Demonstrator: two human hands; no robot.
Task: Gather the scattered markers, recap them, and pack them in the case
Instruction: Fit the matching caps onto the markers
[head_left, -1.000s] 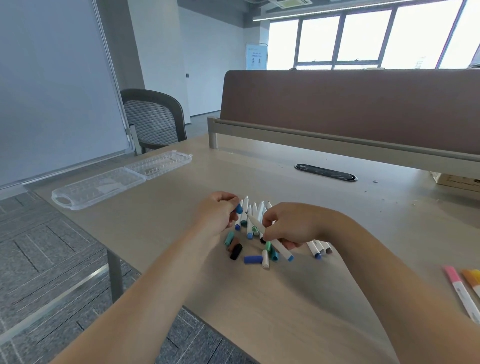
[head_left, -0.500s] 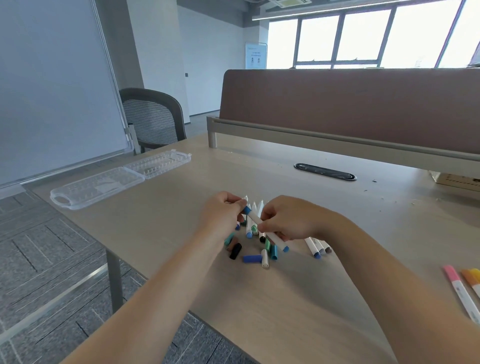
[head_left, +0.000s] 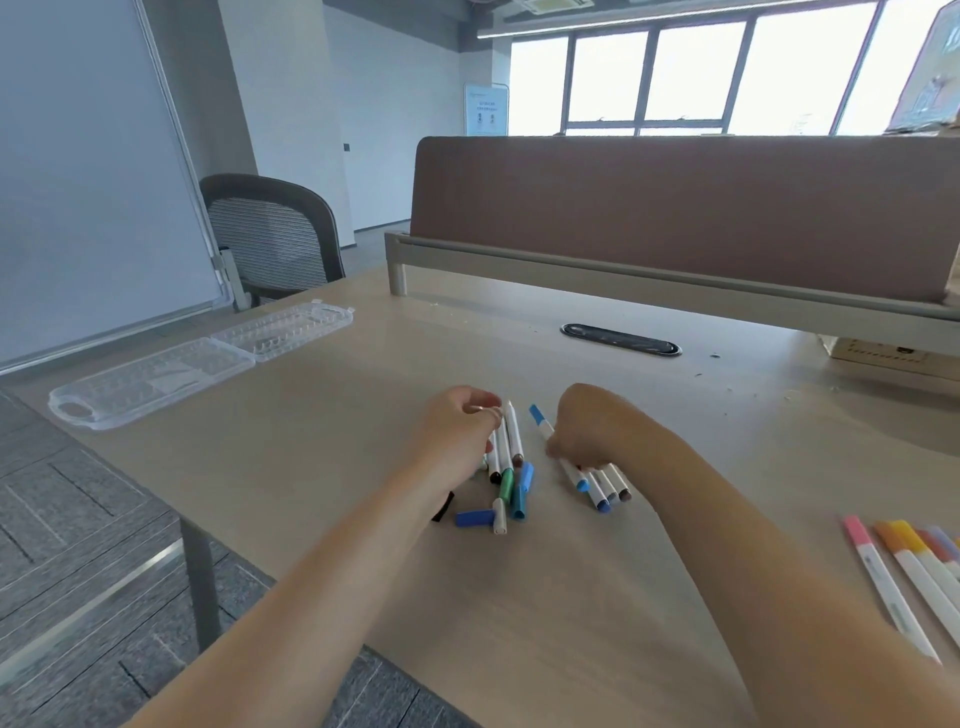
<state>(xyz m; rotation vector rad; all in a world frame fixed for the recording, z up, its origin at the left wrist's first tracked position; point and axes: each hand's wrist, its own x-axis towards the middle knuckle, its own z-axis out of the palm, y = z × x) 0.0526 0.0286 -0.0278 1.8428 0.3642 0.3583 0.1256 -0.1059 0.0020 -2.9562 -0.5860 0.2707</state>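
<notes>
Leftmost, a whiteboard (head_left: 88, 182) stood behind a mesh-backed chair (head_left: 270, 239). In front of them the clear case (head_left: 156, 374) lay open and flat near the far left corner of the desk (head_left: 519, 597), well apart from the markers.

Toward the middle, the left hand (head_left: 457, 431) rested knuckles-up with its fingers curled against the top of a few uncapped markers (head_left: 511, 434). These were white barrels lying side by side, tips pointing away. Whether the fingers actually pinched one of them or only touched them could not be told.

Just below that hand lay the loose caps (head_left: 518, 501) in a small heap: a dark blue one lying crosswise, a teal one, a green one and a lighter blue one, with a black one half hidden by the forearm.

A little to the right, the right hand (head_left: 587, 431) was clenched around a blue-capped marker (head_left: 540, 421). The cap stuck out past the thumb and the other end came out under the palm. Three or so capped markers (head_left: 605, 488) lay just beside it — touching one another, their ends showing below the fingers.

Beyond the hands, a dark cable grommet (head_left: 621, 339) sat in the desktop before the brown divider (head_left: 675, 208).

At the right edge, a row of pastel markers (head_left: 878, 571) lay near the right forearm — pink, orange and yellow caps on.
</notes>
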